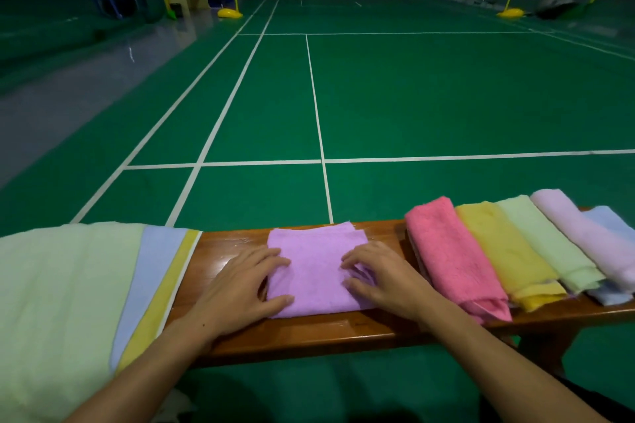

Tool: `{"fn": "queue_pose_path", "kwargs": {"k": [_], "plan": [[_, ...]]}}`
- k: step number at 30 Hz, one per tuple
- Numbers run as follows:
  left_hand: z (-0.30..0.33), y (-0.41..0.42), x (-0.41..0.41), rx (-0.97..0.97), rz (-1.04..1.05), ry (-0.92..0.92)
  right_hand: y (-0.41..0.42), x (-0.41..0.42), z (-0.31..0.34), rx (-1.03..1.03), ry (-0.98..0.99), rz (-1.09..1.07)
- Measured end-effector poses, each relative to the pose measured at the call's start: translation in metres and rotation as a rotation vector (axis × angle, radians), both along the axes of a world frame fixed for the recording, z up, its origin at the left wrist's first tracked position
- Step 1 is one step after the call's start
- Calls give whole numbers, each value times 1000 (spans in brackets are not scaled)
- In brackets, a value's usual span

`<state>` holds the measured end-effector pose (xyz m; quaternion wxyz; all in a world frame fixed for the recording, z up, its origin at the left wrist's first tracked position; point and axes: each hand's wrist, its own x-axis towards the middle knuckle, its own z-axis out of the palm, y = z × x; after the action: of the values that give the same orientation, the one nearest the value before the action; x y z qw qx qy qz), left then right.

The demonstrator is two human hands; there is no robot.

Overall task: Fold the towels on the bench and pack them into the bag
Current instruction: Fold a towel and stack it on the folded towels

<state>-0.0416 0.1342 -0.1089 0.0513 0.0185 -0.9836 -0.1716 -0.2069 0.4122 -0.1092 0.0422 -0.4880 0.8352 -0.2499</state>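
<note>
On the bench, centre: a folded lilac terry-cloth towel [314, 269] lies flat on the glossy brown wooden bench [240, 244], between your two hands.
Left hand: your left hand [240, 288] lies palm down with fingers nearly straight; the fingertips and thumb rest on the towel's left edge, gripping nothing.
Right hand: your right hand [378, 280] lies on the towel's right part, fingers slightly bent and pressing the cloth flat; it holds nothing.
Handling, judged: treat the towel as light, soft and limp. It will sag when lifted and the layers may slide apart. The polished bench looks slick, so the cloth may slip under a sideways push.
Where to take hold, judged: pinch all layers together at two corners of one edge for the next fold, or slide flat fingers under the folded stack to carry it.
Folded row, right: a coral-pink fluffy towel [453, 257], a yellow towel [508, 257], a pale green towel [546, 240], a pale pink towel [584, 233] and a light blue towel [608, 220] lie overlapping side by side.
Left end of the bench: large flat cloths in pale green, light blue and yellow [68, 302] drape over it.
Bag: not in view.
Surroundings: a green court floor with white lines [446, 96] lies beyond the bench.
Labels and writing: none readable on any towel.
</note>
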Motion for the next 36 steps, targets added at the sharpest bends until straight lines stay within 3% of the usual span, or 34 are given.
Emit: {"fn": "queue_pose_path", "kwargs": {"k": [2,7,15,18,24,36], "plan": [[3,1,12,50,-33,43,8,10,-1,9,-46,41],[0,3,32,112,-36,-72,20,28,-5,79,8,72],[-6,-3,16,-122,-100,93,5,17,0,164,179,87],[-2,-7,10,-88,-81,131,3,6,-3,105,93,49],[-1,-19,-3,64,-18,187,5,-7,-9,-244,-18,-80],[13,-21,1,346,48,165,8,5,7,-298,-253,-116]]}}
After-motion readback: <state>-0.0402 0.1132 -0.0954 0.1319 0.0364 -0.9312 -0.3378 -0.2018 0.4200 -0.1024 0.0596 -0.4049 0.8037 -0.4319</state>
